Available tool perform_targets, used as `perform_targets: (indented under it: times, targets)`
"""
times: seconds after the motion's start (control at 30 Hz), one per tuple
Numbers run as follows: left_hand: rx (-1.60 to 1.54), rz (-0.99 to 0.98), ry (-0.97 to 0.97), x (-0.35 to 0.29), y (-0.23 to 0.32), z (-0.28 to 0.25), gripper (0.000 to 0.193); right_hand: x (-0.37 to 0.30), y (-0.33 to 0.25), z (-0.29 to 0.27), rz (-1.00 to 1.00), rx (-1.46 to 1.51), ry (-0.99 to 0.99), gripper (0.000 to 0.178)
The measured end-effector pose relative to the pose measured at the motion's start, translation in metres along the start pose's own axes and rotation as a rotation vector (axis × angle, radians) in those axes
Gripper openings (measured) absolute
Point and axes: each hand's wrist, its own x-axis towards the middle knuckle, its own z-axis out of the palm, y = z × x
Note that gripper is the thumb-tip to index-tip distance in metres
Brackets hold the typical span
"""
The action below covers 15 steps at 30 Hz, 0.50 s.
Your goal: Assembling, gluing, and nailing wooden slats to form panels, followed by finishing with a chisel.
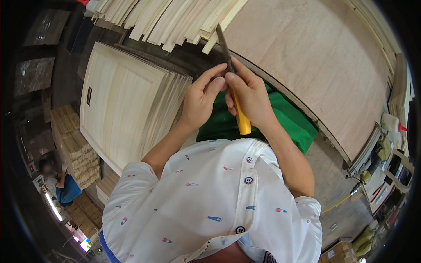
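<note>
In front of my body, both hands are at a file with a yellow handle (241, 116) and a dark, narrow, tapering blade (223, 44). My right hand (254, 97) is closed round it where the handle meets the metal, with the thumb on top. The handle's butt sticks out below this hand, and the blade points up and slightly left. Curled in from the other side, my left hand (199, 100) has its index finger and thumb at the base of the blade. Its remaining fingers are mostly hidden.
A plywood-topped table (315, 57) extends ahead and right. Pale wood strips (175, 22) lie at the table's far left. Stacked wooden panels (127, 96) stand at left. Tools and a glue bottle (390, 122) are at far right. Another person (59, 184) is at far left.
</note>
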Motion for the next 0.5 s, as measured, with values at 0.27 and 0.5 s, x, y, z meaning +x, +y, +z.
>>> perform_targets:
  times: [0.27,0.5]
  targets:
    - [-0.158,0.101,0.079,-0.037,-0.012,-0.004,0.021,-0.038,-0.016,-0.002,0.246,-0.121,-0.159,0.053]
    - [-0.233,0.068,0.001,-0.006,-0.01,0.025,0.022,-0.065,-0.03,-0.026,0.11,-0.124,-0.013,0.055]
